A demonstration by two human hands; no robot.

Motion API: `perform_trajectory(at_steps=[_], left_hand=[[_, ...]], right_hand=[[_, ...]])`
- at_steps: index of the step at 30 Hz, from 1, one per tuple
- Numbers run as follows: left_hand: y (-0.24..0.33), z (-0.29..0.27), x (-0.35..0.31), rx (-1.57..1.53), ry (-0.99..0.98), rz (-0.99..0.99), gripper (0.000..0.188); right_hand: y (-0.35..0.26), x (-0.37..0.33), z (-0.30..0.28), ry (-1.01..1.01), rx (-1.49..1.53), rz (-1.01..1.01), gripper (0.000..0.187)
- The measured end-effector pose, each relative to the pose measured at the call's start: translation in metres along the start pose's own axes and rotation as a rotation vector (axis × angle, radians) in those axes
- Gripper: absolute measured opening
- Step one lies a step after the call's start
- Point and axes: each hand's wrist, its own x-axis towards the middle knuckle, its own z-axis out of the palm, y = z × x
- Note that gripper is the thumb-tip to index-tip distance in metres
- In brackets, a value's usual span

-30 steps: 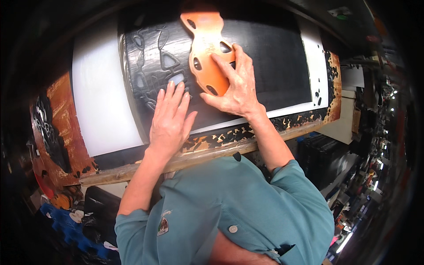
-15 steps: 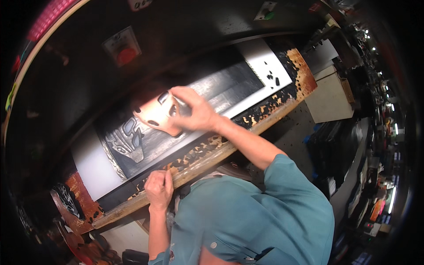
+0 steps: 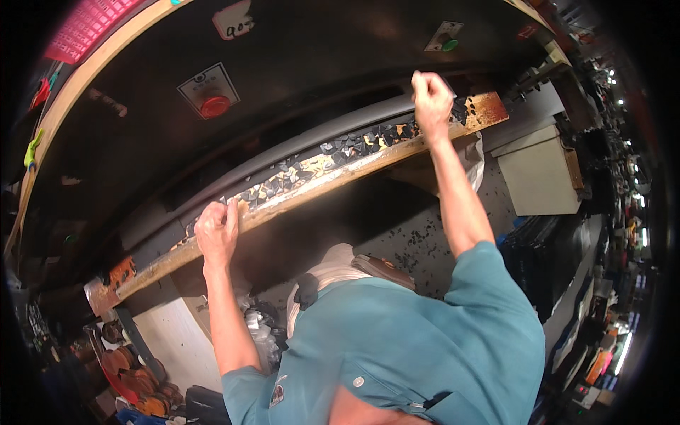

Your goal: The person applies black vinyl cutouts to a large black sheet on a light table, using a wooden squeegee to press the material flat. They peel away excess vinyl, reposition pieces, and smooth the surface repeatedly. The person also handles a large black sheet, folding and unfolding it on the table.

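Note:
My left hand [image 3: 217, 231] is curled closed at the wooden rail [image 3: 297, 203] along the machine's front, towards its left end. Whether its fingers grip the rail or something else is hidden. My right hand [image 3: 433, 106] is a closed fist near the right end of the rail, in front of a long dark bar [image 3: 312, 130]. What it holds, if anything, I cannot make out. Between the hands, black and tan scraps [image 3: 283, 179] lie in a strip behind the rail. Above stands the dark machine front, with a red button [image 3: 215, 107] and a green button [image 3: 449, 45].
A pink basket [image 3: 88, 30] is at the upper left. To the right stand a pale box [image 3: 536, 177] and a dark stack [image 3: 542, 248]. Brown cut pieces [image 3: 131, 375] are piled at the lower left. Dark scraps [image 3: 418, 244] litter the floor.
The lit white board, its dark sheet and the tan cut-out piece are out of sight behind the dark bar. My right hand has moved up and right, my left hand up and left.

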Motion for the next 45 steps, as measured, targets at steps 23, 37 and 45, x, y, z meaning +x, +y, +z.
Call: perform_trajectory(at_steps=[23, 37, 45], left_hand=[[0.058, 0.041, -0.004, -0.024, 0.171, 0.03, 0.025], [0.05, -0.009, 0.078, -0.318, -0.441, -0.209, 0.013], [-0.012, 0.035, 0.155, 0.076, 0.023, -0.073, 0.036]], right_hand=[[0.019, -0.103, 0.026, -0.365, -0.25, -0.187, 0.025], [-0.078, -0.044, 0.2, -0.688, -0.141, -0.185, 0.102], [-0.101, -0.057, 0.269, -0.646, -0.513, -0.305, 0.11]])
